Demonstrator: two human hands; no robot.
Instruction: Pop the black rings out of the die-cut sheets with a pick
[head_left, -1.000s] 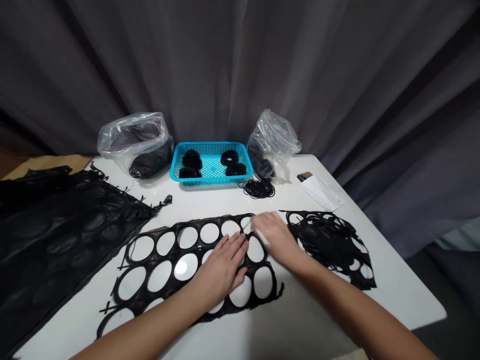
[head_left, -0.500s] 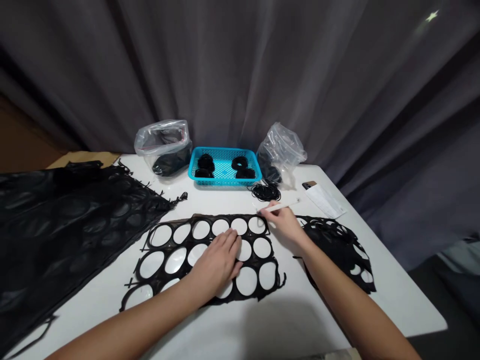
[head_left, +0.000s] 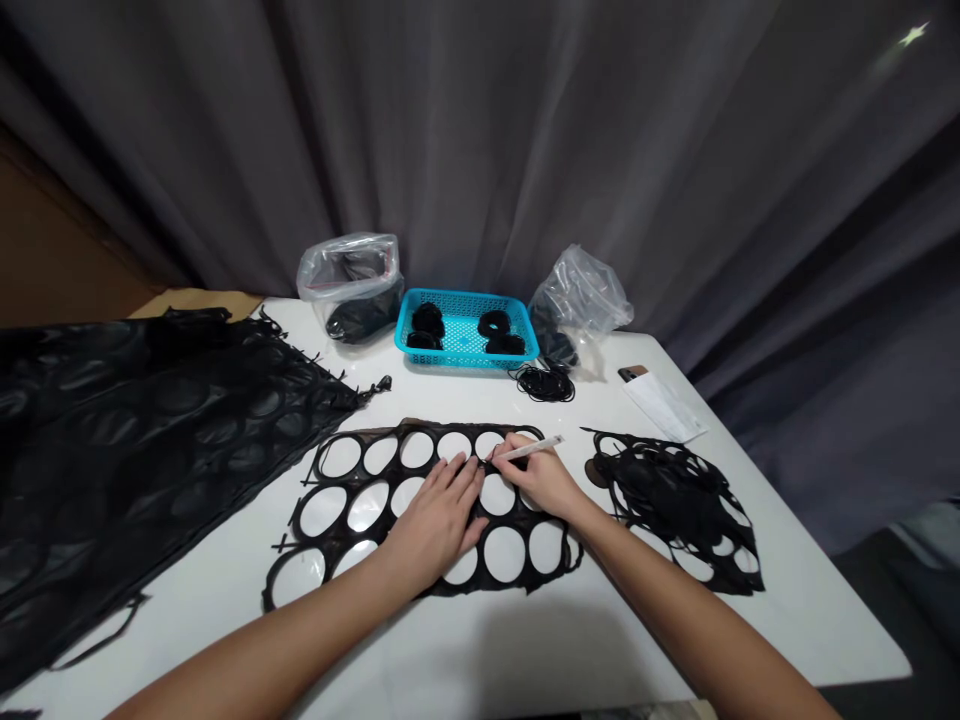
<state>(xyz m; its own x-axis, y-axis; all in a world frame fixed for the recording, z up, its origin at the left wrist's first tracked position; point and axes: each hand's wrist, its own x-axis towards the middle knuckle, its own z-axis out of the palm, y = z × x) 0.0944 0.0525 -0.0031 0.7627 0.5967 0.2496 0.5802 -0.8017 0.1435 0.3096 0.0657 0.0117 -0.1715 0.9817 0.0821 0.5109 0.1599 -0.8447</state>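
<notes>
The left hand (head_left: 442, 520) lies open and palm down on the perforated black sheet (head_left: 523, 520), its fingers stretched out with small gaps between them and the thumb set apart, gripping nothing that shows. Just beyond its fingertips and to the right, the right hand (head_left: 536, 480) is closed in a pen-like pinch around a slim white stick (head_left: 538, 447), over the sheet's far right part; whether these fingers also hold some of the black material is too small to tell. The sheet spreads flat on the white desk (head_left: 375, 670) beneath both hands and out to the left, with rows of large round holes. To the right of the right hand lies a tangled black heap (head_left: 667, 490), and well left of the left hand is a larger black sheet (head_left: 150, 420). Beyond the hands, a blue basket (head_left: 465, 361) holds four black bundles (head_left: 493, 323), between a left plastic bag (head_left: 349, 280) and a right plastic bag (head_left: 583, 290), each with dark contents. Loose black loops (head_left: 545, 384) lie before the right bag; farther right, a white paper (head_left: 665, 406) partly covers a phone (head_left: 634, 373).
</notes>
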